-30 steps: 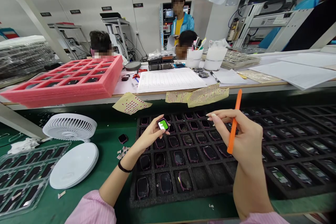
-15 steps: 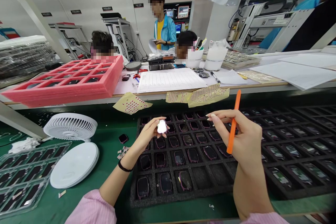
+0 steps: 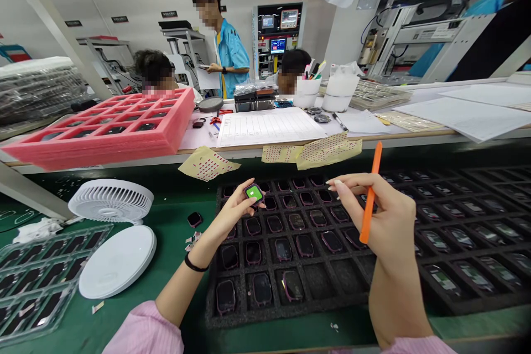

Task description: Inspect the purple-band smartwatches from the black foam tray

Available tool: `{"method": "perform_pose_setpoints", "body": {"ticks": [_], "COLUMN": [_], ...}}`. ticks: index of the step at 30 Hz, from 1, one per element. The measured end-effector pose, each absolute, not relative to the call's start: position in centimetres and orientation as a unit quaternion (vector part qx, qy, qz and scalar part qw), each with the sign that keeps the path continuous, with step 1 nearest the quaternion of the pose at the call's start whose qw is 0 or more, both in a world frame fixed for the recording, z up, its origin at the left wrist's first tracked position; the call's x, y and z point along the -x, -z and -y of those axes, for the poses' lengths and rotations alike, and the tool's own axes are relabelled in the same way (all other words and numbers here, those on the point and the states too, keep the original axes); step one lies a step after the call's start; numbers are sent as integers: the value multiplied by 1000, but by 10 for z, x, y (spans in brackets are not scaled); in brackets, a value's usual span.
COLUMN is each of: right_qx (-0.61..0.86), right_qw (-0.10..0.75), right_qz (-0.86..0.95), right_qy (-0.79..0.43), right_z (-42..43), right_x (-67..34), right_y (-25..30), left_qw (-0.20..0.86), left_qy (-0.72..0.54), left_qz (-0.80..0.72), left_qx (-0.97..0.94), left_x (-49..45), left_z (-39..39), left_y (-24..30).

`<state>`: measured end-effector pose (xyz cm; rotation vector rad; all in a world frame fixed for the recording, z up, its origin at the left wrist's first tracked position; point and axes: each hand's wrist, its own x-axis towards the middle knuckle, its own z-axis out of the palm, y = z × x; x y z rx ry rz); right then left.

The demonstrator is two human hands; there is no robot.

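Note:
My left hand (image 3: pixel 230 213) pinches a small smartwatch body (image 3: pixel 254 194) with a dark case and a lit green screen, held just above the tray. Below it lies a black foam tray (image 3: pixel 213 310) whose cells hold several watch bodies with pink-purple rims. My right hand (image 3: pixel 388 221) is shut on an orange pen (image 3: pixel 370 202), its fingertips hovering over the tray's upper cells. A second black tray (image 3: pixel 468 293) with watches showing green-tinted film lies to the right.
A white desk fan (image 3: pixel 111 202) and its round base (image 3: pixel 117 261) lie on the green mat at left, beside a clear plastic tray (image 3: pixel 37 282). A pink foam tray (image 3: pixel 99 135) sits on the bench behind. Two seated people and one standing person in a blue jacket (image 3: pixel 230 50) are beyond.
The watch in my left hand turned white side up, then back to its green screen. The standing person in the blue jacket moved left. My right hand barely moved.

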<state>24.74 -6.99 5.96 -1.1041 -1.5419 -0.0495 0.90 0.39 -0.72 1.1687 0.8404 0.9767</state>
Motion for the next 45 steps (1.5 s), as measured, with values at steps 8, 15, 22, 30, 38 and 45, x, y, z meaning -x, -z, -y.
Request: {"method": "perform_pose_setpoints", "body": {"ticks": [8, 15, 22, 30, 38, 45], "right_qx": [472, 470, 471, 471, 454, 320], "right_qw": [583, 584, 583, 581, 575, 493], "right_qz": [661, 662, 662, 663, 680, 773], "right_qy": [21, 21, 21, 23, -46, -239], "right_z": [70, 70, 70, 69, 68, 58], "right_x": [-246, -246, -246, -245, -236, -211], "right_y": [-60, -60, -60, -60, -54, -37], "left_qw": [651, 636, 648, 626, 533, 554], "left_qy": [-439, -447, -443, -424, -429, -448], "left_qz": [-377, -390, -362, -368, -448, -395], "left_qx": [-492, -494, -502, -541, -576, -580], "left_x": [-10, -11, -8, -8, -13, -15], "left_z": [-4, -4, -4, -2, -1, 5], "left_y": [5, 3, 6, 4, 8, 9]}}
